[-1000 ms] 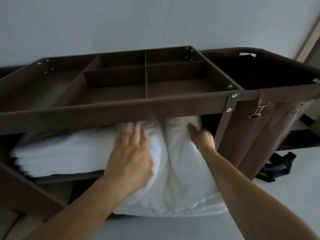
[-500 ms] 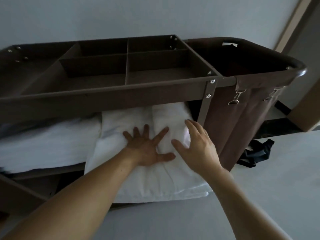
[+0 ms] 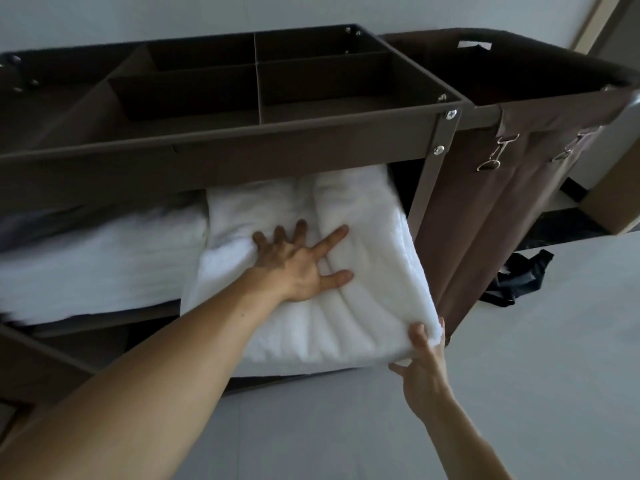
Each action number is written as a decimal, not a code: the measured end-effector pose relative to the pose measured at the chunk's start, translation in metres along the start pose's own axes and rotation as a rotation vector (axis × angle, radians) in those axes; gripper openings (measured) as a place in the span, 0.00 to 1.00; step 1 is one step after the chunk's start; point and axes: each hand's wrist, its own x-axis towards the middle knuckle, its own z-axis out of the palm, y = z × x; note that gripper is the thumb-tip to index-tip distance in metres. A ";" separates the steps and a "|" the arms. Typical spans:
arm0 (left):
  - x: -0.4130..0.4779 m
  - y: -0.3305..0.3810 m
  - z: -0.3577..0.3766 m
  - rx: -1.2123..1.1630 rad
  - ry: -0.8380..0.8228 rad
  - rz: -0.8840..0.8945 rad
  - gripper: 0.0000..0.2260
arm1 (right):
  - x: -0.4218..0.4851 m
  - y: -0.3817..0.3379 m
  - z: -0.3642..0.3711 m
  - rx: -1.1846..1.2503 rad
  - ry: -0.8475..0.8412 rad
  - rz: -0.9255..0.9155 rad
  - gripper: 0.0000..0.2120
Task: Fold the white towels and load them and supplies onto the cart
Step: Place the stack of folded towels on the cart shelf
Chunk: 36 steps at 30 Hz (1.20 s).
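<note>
A folded white towel (image 3: 363, 271) lies half inside the brown cart's (image 3: 242, 157) middle shelf, its near end sticking out over the shelf edge. My left hand (image 3: 298, 261) presses flat on top of it with fingers spread. My right hand (image 3: 420, 362) grips the towel's near right corner from below, thumb on the edge. A stack of white towels (image 3: 104, 258) lies on the same shelf to the left.
The cart's top tray (image 3: 256, 88) has several empty divided compartments. A brown fabric laundry bag (image 3: 502, 188) hangs on the cart's right side, held by metal clips. A black strap or bag (image 3: 519, 278) lies on the grey floor beside it.
My right hand dropped from above the towel to its near right corner and took hold of it. My left hand stayed pressed on top. The view came closer.
</note>
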 end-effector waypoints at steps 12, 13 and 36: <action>-0.038 -0.027 -0.007 0.075 0.079 0.131 0.37 | 0.015 0.006 -0.013 0.187 -0.306 0.068 0.33; -0.054 -0.037 -0.004 0.033 0.199 0.132 0.37 | 0.015 0.004 -0.015 0.150 -0.320 0.074 0.33; -0.123 -0.113 0.137 -2.225 -0.085 -0.452 0.27 | 0.016 -0.015 -0.016 0.105 -0.435 -0.005 0.27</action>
